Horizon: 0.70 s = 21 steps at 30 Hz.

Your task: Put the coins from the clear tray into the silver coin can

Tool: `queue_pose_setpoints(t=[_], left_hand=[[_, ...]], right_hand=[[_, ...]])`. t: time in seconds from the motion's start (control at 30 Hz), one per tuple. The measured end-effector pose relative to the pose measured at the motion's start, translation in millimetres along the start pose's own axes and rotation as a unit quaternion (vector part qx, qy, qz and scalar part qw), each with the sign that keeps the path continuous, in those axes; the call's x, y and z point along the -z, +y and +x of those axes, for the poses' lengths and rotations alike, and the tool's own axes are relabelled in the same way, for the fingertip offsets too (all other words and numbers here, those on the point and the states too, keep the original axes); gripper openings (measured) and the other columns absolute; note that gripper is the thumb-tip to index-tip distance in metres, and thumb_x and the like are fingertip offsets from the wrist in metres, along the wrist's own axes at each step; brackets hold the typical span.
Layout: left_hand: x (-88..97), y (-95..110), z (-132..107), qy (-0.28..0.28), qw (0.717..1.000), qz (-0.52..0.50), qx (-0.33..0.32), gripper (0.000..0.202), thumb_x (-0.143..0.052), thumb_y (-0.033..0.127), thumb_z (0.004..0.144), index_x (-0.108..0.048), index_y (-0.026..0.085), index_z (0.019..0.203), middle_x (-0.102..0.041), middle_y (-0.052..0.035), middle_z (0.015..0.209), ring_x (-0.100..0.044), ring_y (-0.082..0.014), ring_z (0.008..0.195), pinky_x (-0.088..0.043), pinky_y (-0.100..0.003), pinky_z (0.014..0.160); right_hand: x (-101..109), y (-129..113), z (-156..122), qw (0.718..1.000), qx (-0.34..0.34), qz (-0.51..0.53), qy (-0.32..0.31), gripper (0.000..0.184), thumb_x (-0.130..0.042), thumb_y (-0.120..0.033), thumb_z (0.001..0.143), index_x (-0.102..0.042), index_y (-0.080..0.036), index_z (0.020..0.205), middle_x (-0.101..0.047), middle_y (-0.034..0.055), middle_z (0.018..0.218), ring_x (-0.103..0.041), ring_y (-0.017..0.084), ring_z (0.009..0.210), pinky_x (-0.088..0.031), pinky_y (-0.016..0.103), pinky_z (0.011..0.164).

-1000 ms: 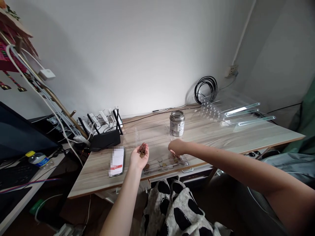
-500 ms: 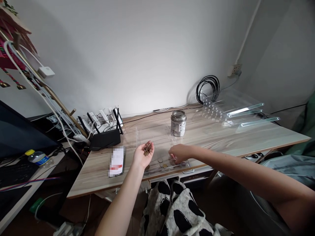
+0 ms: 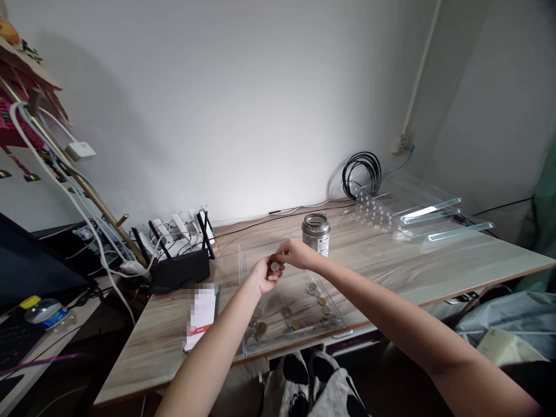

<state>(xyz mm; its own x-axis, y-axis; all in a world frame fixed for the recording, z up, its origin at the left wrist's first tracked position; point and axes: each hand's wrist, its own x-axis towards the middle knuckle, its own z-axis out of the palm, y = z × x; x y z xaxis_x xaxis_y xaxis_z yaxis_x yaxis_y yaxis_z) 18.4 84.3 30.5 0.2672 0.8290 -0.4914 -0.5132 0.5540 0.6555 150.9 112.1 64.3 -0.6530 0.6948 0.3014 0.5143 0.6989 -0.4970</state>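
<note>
My left hand (image 3: 263,275) is cupped palm up with several coins (image 3: 275,267) in it. My right hand (image 3: 299,253) reaches over from the right, its fingertips pinched together at the left hand's fingers; what lies between them is too small to make out. Below both hands, a clear plastic tray (image 3: 334,301) with low walls lies near the desk's front edge. Silver and gold coins (image 3: 322,302) are scattered in it, mostly along the front and right side. Just behind my right hand stands a metal tin (image 3: 316,226) with a slot in its lid, its lower part partly hidden.
A phone (image 3: 203,313) lies left of the tray, near a black router (image 3: 180,271) with antennas. At the back right are a coiled black cable (image 3: 362,175) and clear acrylic pieces (image 3: 428,215). A bottle (image 3: 47,313) lies on the desk at far left.
My right hand has lifted from the tray and moved left to meet my left hand. The left hand has turned slightly inward. The view has shifted, showing more coins in the tray.
</note>
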Motion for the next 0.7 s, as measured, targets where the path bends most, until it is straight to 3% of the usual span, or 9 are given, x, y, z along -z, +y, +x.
queue_pose_setpoints(t=[0.1, 0.2, 0.27, 0.37, 0.53, 0.6, 0.7], left_hand=[[3.3, 8, 5, -0.004, 0.999, -0.024, -0.026, 0.021, -0.034, 0.017, 0.077, -0.046, 0.011, 0.062, -0.043, -0.0009, 0.048, -0.028, -0.0017, 0.031, -0.010, -0.010, 0.025], [4.2, 14, 10, -0.010, 0.999, -0.036, -0.030, 0.015, -0.037, 0.014, 0.074, -0.044, 0.012, 0.061, -0.040, 0.0017, 0.047, -0.024, -0.0011, 0.030, -0.008, -0.011, 0.026], [3.5, 17, 13, -0.016, 0.999, -0.044, -0.028, 0.012, -0.038, 0.013, 0.072, -0.044, 0.013, 0.062, -0.039, 0.0024, 0.048, -0.023, -0.0012, 0.030, -0.008, -0.012, 0.027], [3.9, 18, 18, -0.020, 0.997, -0.062, -0.034, 0.011, -0.038, 0.011, 0.071, -0.044, 0.013, 0.062, -0.040, 0.0014, 0.051, -0.026, -0.0015, 0.032, -0.012, -0.011, 0.027], [12.1, 12, 21, -0.004, 0.986, -0.151, -0.068, 0.014, -0.034, 0.007, 0.072, -0.046, 0.011, 0.064, -0.046, -0.0038, 0.056, -0.042, -0.0055, 0.042, -0.027, -0.012, 0.031], [14.1, 9, 20, 0.026, 0.976, -0.198, -0.091, 0.016, -0.034, 0.008, 0.074, -0.048, 0.010, 0.066, -0.049, -0.0056, 0.058, -0.049, -0.0084, 0.048, -0.035, -0.014, 0.036], [12.6, 6, 19, 0.052, 0.969, -0.216, -0.108, 0.020, -0.034, 0.015, 0.079, -0.051, 0.008, 0.071, -0.054, -0.0104, 0.064, -0.057, -0.0143, 0.060, -0.048, -0.022, 0.049]], right_hand=[[22, 15, 4, 0.992, -0.016, -0.010, 0.123, 0.025, -0.050, -0.033, 0.075, -0.069, -0.017, 0.073, -0.064, 0.0030, 0.068, -0.052, 0.010, 0.061, -0.036, 0.019, 0.057], [59, 38, 7, 0.964, -0.115, -0.082, 0.227, 0.021, -0.053, -0.030, 0.071, -0.068, -0.020, 0.081, -0.065, 0.0025, 0.073, -0.054, 0.012, 0.066, -0.037, 0.020, 0.058], [80, 53, 8, 0.943, -0.182, -0.169, 0.222, 0.018, -0.054, -0.027, 0.068, -0.068, -0.021, 0.079, -0.065, 0.0029, 0.075, -0.055, 0.015, 0.069, -0.037, 0.022, 0.058], [95, 71, 12, 0.926, -0.231, -0.265, 0.135, 0.018, -0.053, -0.018, 0.064, -0.068, -0.022, 0.073, -0.065, 0.0037, 0.079, -0.056, 0.017, 0.074, -0.038, 0.023, 0.059], [95, 86, 16, 0.934, -0.237, -0.260, 0.066, 0.023, -0.051, -0.017, 0.065, -0.069, -0.024, 0.078, -0.065, 0.0030, 0.083, -0.056, 0.017, 0.079, -0.039, 0.023, 0.062], [92, 80, 16, 0.931, -0.246, -0.263, 0.067, 0.022, -0.051, -0.017, 0.065, -0.069, -0.023, 0.078, -0.064, 0.0042, 0.085, -0.055, 0.018, 0.081, -0.039, 0.024, 0.063], [75, 51, 12, 0.933, -0.191, -0.263, 0.153, 0.025, -0.046, -0.021, 0.073, -0.066, -0.022, 0.088, -0.062, 0.0064, 0.094, -0.052, 0.020, 0.091, -0.039, 0.027, 0.070]])
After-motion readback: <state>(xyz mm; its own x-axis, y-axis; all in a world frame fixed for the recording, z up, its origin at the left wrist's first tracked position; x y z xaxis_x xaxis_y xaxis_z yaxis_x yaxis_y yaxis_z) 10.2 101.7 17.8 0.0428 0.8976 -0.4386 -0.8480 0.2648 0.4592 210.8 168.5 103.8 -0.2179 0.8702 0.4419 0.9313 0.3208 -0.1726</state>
